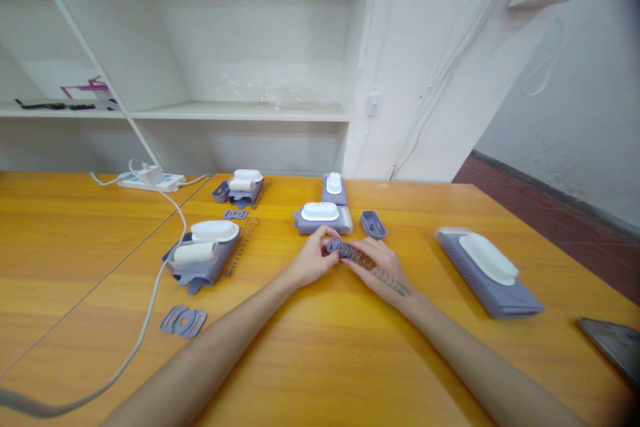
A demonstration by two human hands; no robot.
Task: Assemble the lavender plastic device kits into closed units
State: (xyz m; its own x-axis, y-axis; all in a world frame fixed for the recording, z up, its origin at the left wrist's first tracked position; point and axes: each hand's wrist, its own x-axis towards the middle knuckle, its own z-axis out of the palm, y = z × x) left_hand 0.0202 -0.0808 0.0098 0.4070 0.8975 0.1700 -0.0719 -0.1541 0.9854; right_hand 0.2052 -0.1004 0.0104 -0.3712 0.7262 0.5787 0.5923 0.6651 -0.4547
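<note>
Above the middle of the table, my left hand (310,259) pinches one end of a small grey-purple slotted plastic plate (339,249). My right hand (383,273) meets it from the other side, its fingers closed around a metal coil spring (393,279) at the plate. The spring's free end trails back over the right hand toward the wrist. Whether the spring is hooked into the plate cannot be made out. Just beyond the hands lie a grey casing with a white oval top (321,212) and a small grey open cup (373,223).
More casings stand at the left (215,232), back left (247,177), back (334,183) and right (493,260). Loose springs (243,247) and a slotted plate (183,321) lie at the left. A white cable (153,307) runs from a power strip (170,181). A dark flat device (613,343) lies far right.
</note>
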